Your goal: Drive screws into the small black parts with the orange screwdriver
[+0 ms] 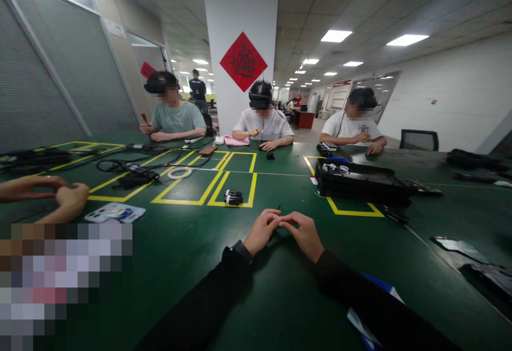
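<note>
Cool white light comes down from the ceiling panels (336,36), which glare nearly blank. The green bench (188,255) returns a dull sheen, darker at the near side. Fine detail at the left hand (262,231) and right hand (303,233) looks soft. The left wall (48,63) leans, stretched toward the edge; coarse pixel blocks (56,271) cover the lower left.

At the upper centre of the frame you see a red sign (244,62) on a white pillar (240,9). Below it, across the green table (180,265) from you, sits a person (263,124) wearing a dark headset (260,96), a pink cloth (235,141) just to the left. At middle left you have black cables (32,160), a white coil (180,177) and, lower, a phone (115,213). At middle right sits an open black case (356,186); beyond it, farther right, stands a chair (420,140).
</note>
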A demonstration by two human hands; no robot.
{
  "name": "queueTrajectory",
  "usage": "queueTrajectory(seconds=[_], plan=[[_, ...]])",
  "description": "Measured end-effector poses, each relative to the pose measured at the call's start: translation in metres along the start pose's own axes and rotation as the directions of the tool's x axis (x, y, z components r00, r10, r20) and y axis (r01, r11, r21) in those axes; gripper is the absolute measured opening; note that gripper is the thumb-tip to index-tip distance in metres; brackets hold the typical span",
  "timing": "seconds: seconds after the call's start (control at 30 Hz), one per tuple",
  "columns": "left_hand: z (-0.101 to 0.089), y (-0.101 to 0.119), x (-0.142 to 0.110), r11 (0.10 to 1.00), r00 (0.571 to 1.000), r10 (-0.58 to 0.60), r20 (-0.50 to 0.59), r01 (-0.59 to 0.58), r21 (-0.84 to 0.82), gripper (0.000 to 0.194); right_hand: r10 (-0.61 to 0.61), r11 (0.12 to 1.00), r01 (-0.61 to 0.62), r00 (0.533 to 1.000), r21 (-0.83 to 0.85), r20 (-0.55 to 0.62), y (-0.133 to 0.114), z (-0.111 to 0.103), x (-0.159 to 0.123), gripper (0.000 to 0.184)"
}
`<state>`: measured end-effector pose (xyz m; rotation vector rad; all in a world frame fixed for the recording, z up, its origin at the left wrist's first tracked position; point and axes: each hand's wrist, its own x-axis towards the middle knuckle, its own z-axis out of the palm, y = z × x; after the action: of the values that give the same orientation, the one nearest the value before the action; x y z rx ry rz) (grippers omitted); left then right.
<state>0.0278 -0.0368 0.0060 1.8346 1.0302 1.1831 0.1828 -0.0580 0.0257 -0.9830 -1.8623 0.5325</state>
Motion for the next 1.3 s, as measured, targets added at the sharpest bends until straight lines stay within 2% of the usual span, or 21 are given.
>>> queueTrajectory(seconds=[0.2, 0.4, 0.5, 0.67, 0.87, 1.13, 1.3], plan=[[-0.006, 0.004, -0.001, 0.998, 0.999, -0.054, -0.006, 0.053, -0.037, 0.024, -0.109, 0.993, 0.111, 0.993, -0.036, 0.054, -0.004, -0.003, 0.0, 0.023], [-0.006, 0.006, -0.001, 0.993, 0.998, -0.063, 0.014, 0.064, -0.099, 0.021, -0.122, 0.992, 0.125, 0.989, -0.031, 0.079, -0.002, -0.003, 0.001, 0.026], [-0.005, 0.005, -0.001, 0.99, 0.998, -0.068, 0.009, 0.069, -0.126, 0.018, -0.103, 0.994, 0.105, 0.993, -0.035, 0.051, -0.002, -0.002, 0.0, 0.024], [-0.003, 0.006, 0.001, 0.982, 0.99, -0.138, 0.007, 0.138, -0.131, 0.021, -0.06, 0.998, 0.06, 0.998, -0.036, 0.021, -0.002, 0.0, 0.0, 0.026], [-0.002, 0.007, 0.001, 0.98, 0.991, -0.134, 0.018, 0.135, -0.147, 0.023, -0.124, 0.983, 0.131, 0.991, -0.13, 0.056, -0.002, -0.003, 0.001, 0.023], [-0.004, 0.009, -0.003, 0.996, 0.997, -0.051, 0.065, 0.056, -0.073, 0.027, -0.012, 1.0, 0.012, 1.0, 0.004, -0.018, 0.002, -0.002, 0.0, 0.014], [-0.004, 0.003, -0.003, 0.988, 0.986, -0.101, 0.131, 0.115, -0.1, 0.033, 0.034, 0.995, -0.036, 0.999, 0.088, 0.022, 0.007, -0.003, 0.003, 0.019]])
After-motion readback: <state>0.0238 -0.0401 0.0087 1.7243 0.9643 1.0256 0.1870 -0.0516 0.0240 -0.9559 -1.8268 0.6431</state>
